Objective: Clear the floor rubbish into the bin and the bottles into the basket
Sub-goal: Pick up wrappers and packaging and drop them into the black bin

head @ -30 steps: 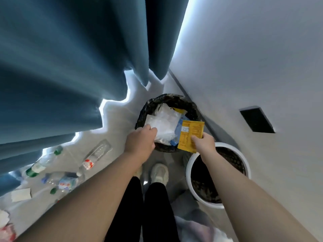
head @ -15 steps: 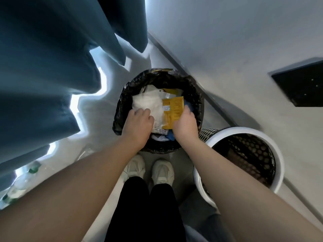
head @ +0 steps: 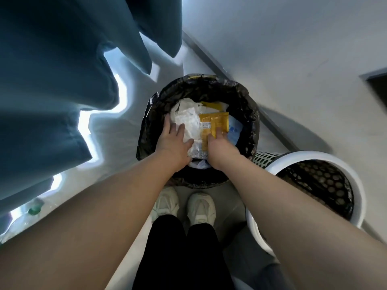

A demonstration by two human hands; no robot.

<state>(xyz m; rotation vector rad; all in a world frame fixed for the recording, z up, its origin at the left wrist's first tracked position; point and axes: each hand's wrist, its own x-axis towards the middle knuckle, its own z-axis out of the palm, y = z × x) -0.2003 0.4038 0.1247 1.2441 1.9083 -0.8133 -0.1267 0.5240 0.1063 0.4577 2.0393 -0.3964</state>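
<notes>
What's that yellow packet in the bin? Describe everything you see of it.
The yellow packet is a flat, glossy rectangular sachet with a white printed label. It lies on top of rubbish inside the black-lined bin, beside a white plastic wrapper. The right hand presses on its near edge.

Teal curtains [head: 52,80], white wall [head: 293,38], pale floor [head: 117,143], bright daylight

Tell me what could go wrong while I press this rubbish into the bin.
The bin looks full: the white wrapper under the left hand and the yellow packet under the right hand sit near the rim and may spring back out. Pressing hard could tear the black liner or pull it in.
</notes>
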